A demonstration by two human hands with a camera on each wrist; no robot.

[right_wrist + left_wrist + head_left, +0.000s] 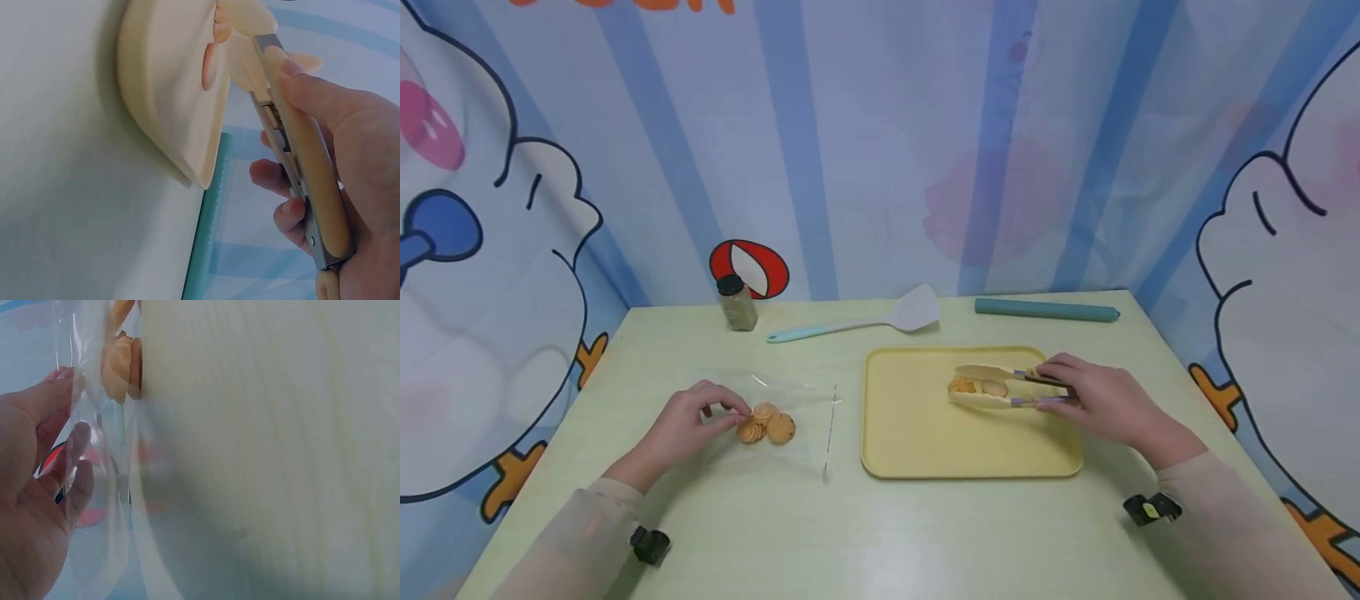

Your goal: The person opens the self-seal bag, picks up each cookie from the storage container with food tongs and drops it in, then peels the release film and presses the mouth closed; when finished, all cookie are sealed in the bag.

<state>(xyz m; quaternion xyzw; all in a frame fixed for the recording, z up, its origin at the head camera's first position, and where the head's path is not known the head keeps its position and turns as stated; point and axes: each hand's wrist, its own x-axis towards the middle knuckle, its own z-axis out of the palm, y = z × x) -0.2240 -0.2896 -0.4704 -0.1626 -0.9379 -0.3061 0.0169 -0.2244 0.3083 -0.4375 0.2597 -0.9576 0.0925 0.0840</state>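
A clear plastic bag point(808, 450) lies on the table with several round, golden cookies point(780, 428) in it. My left hand point(688, 421) pinches the bag's film between thumb and fingertips, just left of the cookies. In the left wrist view the film point(119, 512) hangs past my loosely bent other fingers. My right hand point(1108, 400) grips a pair of tongs point(985, 372) with cream tips and metal-edged handles. The tips are spread above the yellow tray point(955, 458), on either side of a few cookies point(995, 388) lying there. In the right wrist view my fingers curl round the tongs' handle point(315, 181).
Along the table's back edge stand a small spice jar point(737, 305) with a black lid, a spatula point(913, 310) with a pale blue handle, and a teal rod point(1047, 310). A printed curtain point(880, 167) closes off the back and sides.
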